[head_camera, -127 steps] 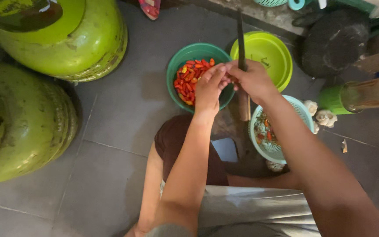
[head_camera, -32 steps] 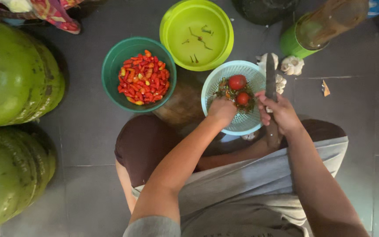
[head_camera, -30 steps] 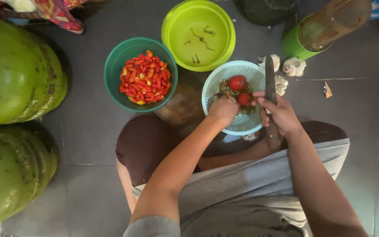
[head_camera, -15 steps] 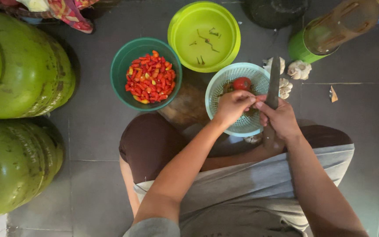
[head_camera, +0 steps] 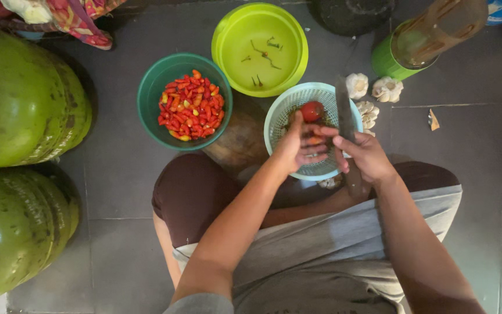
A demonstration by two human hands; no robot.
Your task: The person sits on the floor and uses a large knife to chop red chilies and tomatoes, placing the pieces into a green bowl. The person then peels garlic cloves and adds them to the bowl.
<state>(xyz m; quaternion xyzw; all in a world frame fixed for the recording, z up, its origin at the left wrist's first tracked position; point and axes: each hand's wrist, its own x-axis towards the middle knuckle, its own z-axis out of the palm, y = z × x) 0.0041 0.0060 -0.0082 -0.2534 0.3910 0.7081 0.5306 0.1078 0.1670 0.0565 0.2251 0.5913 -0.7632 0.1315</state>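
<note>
A grey tiled floor (head_camera: 111, 186) fills the view, seen from above a seated person whose knees point toward a cluster of bowls. The left hand (head_camera: 297, 148) reaches over the near rim of a pale mint plastic colander (head_camera: 280, 110), its fingers curled loosely around a small reddish piece that is too blurred to name; the grip is partly clenched. A whole red tomato (head_camera: 312, 110) sits inside the colander just beyond those fingertips. The right hand (head_camera: 367, 157) is clenched on the handle of a knife (head_camera: 344, 113), whose long blade points away from the person across the colander's right side.

Left of the colander stands a dark green bowl (head_camera: 149, 104) filled with cut red chilies (head_camera: 192, 107). Beyond both, a lime green bowl (head_camera: 289, 35) holds a few chili stems. Garlic bulbs (head_camera: 373, 90) lie on the floor beside the colander's far right edge. Two green gas cylinders (head_camera: 21, 99) stand at the left.
</note>
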